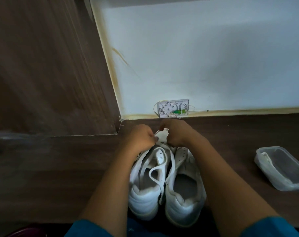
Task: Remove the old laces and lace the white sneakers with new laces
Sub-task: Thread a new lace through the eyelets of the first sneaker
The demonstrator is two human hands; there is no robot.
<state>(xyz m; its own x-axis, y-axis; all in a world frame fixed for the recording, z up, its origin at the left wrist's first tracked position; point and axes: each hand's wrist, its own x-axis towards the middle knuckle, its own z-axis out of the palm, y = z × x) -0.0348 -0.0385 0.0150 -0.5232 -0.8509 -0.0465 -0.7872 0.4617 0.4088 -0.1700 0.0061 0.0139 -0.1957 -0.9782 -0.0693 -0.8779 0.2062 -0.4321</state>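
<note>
Two white sneakers stand side by side on the dark wooden table, heels toward me: the left sneaker and the right sneaker. A white lace trails in loose loops over the left sneaker's tongue and down between the pair. My left hand and my right hand are both at the toe end, each with curled fingers pinching a short stretch of the lace held between them. The sneakers' toes are hidden behind my hands.
A clear plastic container with a white lace inside lies on the table at the right. A small white wall box sits where the table meets the pale wall. A brown wooden panel rises at the left.
</note>
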